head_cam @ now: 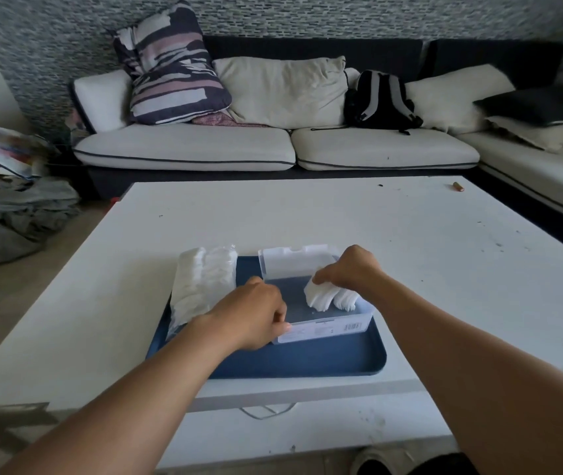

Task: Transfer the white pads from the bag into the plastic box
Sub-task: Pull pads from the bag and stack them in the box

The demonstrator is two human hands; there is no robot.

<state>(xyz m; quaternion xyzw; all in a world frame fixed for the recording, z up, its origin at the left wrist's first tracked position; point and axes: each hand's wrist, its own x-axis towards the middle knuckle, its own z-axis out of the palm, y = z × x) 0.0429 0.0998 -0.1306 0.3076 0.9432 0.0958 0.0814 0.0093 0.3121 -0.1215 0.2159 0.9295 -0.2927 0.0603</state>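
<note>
A clear plastic box point(328, 329) stands open on a blue tray point(307, 361), its lid point(293, 262) tipped up at the back. My right hand point(352, 269) is inside the box, shut on a bunch of white pads point(324, 298) at its right side. My left hand point(256, 313) grips the box's front left corner. Left of the box lies the clear bag point(201, 282), still full of white pads, partly on the tray and partly under my left wrist.
The tray sits near the front edge of a white table point(410, 241). A small orange object point(458, 187) lies at the table's far right. Behind the table is a white sofa point(273, 145) with pillows and a black backpack point(381, 101). Clothes are piled on the floor at left.
</note>
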